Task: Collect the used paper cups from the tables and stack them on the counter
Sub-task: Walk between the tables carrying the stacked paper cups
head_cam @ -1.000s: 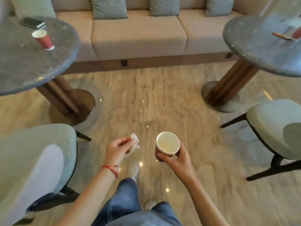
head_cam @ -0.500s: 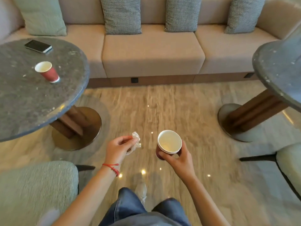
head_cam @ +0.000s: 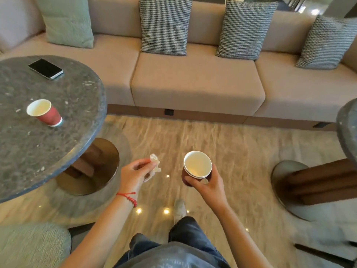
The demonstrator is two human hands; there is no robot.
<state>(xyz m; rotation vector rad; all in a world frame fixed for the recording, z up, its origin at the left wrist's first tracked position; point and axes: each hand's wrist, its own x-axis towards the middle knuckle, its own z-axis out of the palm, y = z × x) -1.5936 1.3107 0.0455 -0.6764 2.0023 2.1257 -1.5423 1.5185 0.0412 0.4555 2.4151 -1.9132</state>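
Your right hand is curled around a stack of red paper cups with white insides, low in the centre of the frame, above the pale marbled floor. Your left hand pinches a crumpled bit of clear wrapper between thumb and fingertips. At the left, one more red paper cup stands upright on the round grey stone table, well apart from a black smartphone nearer the beige sofa.

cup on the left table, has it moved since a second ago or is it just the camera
No. The cup stands upright at the same spot on the table, the same way from the phone. Only the camera has moved closer.
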